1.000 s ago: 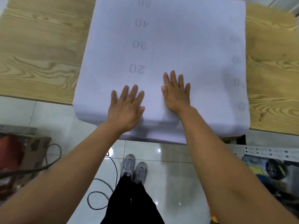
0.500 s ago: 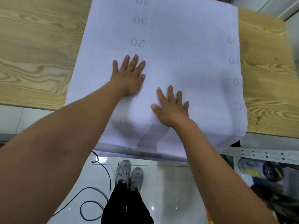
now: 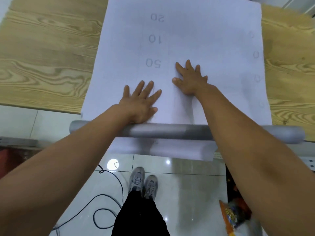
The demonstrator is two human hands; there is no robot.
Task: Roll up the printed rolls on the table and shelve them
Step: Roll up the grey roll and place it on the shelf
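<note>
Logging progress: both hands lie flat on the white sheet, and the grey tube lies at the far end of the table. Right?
Not quite. The head view shows the grey tube at the near edge of the table, beneath the forearms. The left hand and right hand do lie flat on the white sheet.

Print workshop: wooden table (image 3: 42, 57), tiled floor (image 3: 187, 193), perforated metal shelving (image 3: 310, 164).

Upside-down grey numerals 20, 10 and 50 on the white printed sheet (image 3: 204, 31)
</note>
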